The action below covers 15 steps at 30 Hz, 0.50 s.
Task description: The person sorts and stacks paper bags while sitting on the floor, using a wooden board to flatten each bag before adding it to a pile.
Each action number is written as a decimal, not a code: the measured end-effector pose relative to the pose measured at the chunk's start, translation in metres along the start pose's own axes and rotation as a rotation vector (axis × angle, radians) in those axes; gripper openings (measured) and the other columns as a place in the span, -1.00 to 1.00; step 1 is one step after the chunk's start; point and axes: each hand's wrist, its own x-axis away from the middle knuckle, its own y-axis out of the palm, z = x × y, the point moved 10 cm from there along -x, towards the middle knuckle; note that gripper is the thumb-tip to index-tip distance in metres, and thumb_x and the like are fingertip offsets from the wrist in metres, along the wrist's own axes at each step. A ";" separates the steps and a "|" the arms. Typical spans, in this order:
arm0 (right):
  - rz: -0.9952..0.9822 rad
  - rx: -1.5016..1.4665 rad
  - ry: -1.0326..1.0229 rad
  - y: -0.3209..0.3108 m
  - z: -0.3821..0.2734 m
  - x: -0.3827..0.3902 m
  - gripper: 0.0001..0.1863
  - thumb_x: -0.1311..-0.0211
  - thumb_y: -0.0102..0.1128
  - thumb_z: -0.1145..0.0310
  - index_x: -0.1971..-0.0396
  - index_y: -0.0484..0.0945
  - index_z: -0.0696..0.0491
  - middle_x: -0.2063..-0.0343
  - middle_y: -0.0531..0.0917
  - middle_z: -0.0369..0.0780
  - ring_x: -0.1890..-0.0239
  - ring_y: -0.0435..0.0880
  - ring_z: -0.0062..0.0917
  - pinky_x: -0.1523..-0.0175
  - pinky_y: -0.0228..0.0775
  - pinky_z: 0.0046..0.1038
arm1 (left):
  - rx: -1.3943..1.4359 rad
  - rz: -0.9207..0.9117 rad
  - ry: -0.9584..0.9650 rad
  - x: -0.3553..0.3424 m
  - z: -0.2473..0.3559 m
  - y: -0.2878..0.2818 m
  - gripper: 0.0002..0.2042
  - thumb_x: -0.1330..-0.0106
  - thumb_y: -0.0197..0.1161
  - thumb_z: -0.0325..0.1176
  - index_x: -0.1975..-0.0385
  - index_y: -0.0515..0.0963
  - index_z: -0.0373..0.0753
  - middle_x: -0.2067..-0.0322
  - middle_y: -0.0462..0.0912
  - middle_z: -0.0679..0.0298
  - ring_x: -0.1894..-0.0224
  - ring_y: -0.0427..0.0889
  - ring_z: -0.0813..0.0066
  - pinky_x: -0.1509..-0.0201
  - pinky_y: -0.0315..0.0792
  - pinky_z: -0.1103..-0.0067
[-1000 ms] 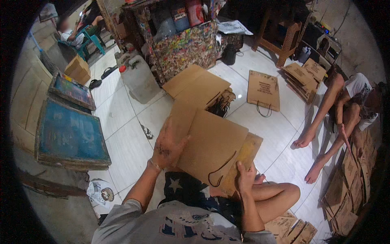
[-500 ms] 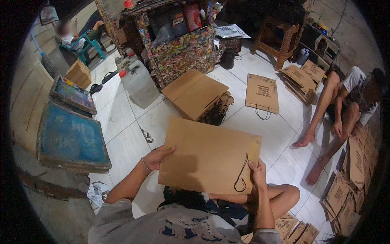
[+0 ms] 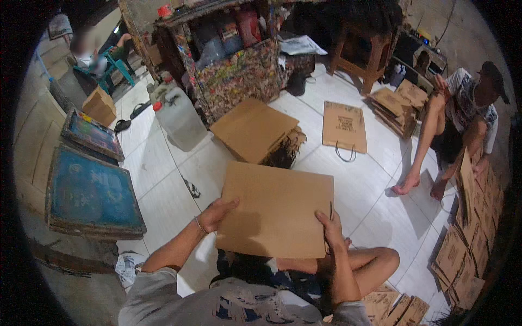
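A flat brown paper bag (image 3: 276, 212) is held level over my lap, its plain side facing up. My left hand (image 3: 216, 214) grips its left edge, thumb on top and fingers underneath. At the right edge, my right hand (image 3: 331, 228) pinches the bag beside its dark cord handle (image 3: 331, 209), mostly hidden. Beyond it on the floor lies a stack of plain brown bags (image 3: 254, 130), dark cords bunched at its right side. To the right of that stack lies a single printed bag (image 3: 344, 127) with its cord loop toward me.
Printed bags (image 3: 462, 255) spread along the right, near a seated co-worker (image 3: 462, 119); more bags (image 3: 394, 108) lie by a stool (image 3: 363, 54). Left are blue framed screens (image 3: 95, 190) and a jerrycan (image 3: 179, 119). A paint-crusted cabinet (image 3: 234, 76) stands at the back.
The bag's right edge and cord handle have turned away from the upper face. My right hand has shifted slightly left. The co-worker has raised a hand to the knee and drawn one foot back.
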 end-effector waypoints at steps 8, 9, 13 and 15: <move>0.469 -0.207 -0.266 -0.053 0.026 -0.021 -0.60 -0.20 0.24 0.33 0.04 0.46 0.25 0.23 0.62 -0.16 0.25 0.57 -0.50 0.10 0.42 -0.46 | 0.867 -0.372 0.372 0.001 0.049 0.078 -0.53 -0.41 0.06 -0.19 -0.24 0.21 -0.24 -0.28 0.23 0.14 -0.18 0.41 0.17 -0.22 0.37 0.33; 0.488 -0.198 -0.329 -0.031 0.014 -0.019 -0.62 -0.20 0.25 0.34 0.07 0.47 0.24 0.25 0.62 -0.18 0.27 0.56 -0.51 0.12 0.41 -0.45 | 0.671 -0.198 0.507 -0.005 0.047 0.059 -0.55 -0.41 0.05 -0.23 -0.22 0.23 -0.26 -0.25 0.26 0.14 -0.17 0.42 0.18 -0.21 0.37 0.32; 0.495 -0.278 -0.345 0.015 0.025 -0.023 -0.62 -0.24 0.20 0.40 0.02 0.39 0.28 0.15 0.60 -0.14 0.13 0.54 -0.49 0.00 0.38 -0.45 | 0.400 0.146 0.692 -0.045 0.046 0.016 -0.65 -0.40 0.03 -0.36 -0.14 0.29 -0.31 -0.13 0.42 0.15 -0.12 0.47 0.22 -0.17 0.41 0.29; 0.410 -0.410 -0.289 0.016 0.030 -0.034 -0.63 -0.25 0.17 0.43 0.00 0.39 0.27 0.16 0.60 -0.13 0.14 0.57 -0.46 0.00 0.39 -0.44 | 0.486 0.113 0.653 -0.056 0.054 0.014 -0.68 -0.39 0.04 -0.41 -0.11 0.32 -0.32 -0.07 0.47 0.15 -0.09 0.49 0.26 -0.14 0.43 0.29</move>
